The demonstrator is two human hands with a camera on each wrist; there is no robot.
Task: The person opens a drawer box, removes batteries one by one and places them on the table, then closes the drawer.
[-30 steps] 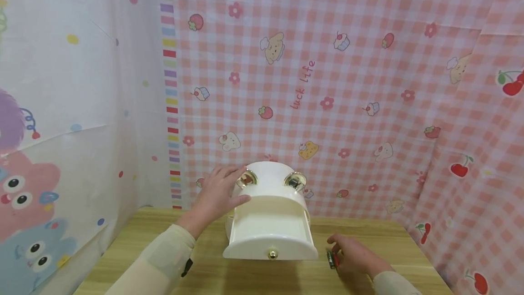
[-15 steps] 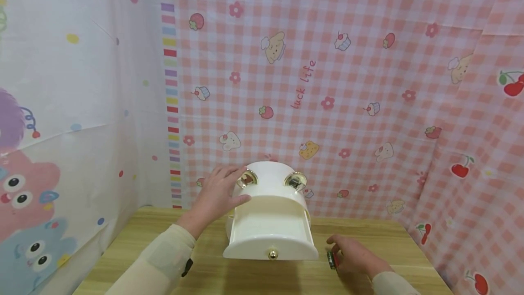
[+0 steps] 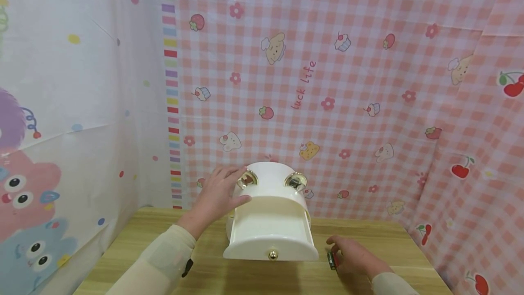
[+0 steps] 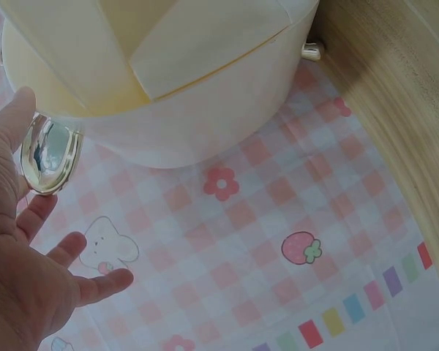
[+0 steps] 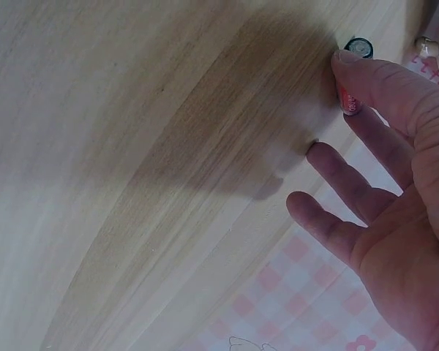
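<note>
A glossy white drawer box (image 3: 270, 176) with two round gold fittings on top stands on the table, its curved-front drawer (image 3: 270, 247) pulled out. The drawer has a gold knob (image 3: 273, 255), and no contents show inside. My left hand (image 3: 217, 197) rests against the box's upper left side. In the left wrist view, its thumb and spread fingers lie about the gold fitting (image 4: 50, 157). To the right of the drawer, my right hand (image 3: 354, 255) pinches a small red and dark green battery (image 5: 349, 99) between thumb and index finger, close to the tabletop. The thumb partly hides the battery.
The wooden table (image 3: 200, 267) carries the box near its middle. A pink checked cloth (image 3: 348, 126) hangs close behind it and along the right. A white printed cloth (image 3: 82, 81) hangs on the left.
</note>
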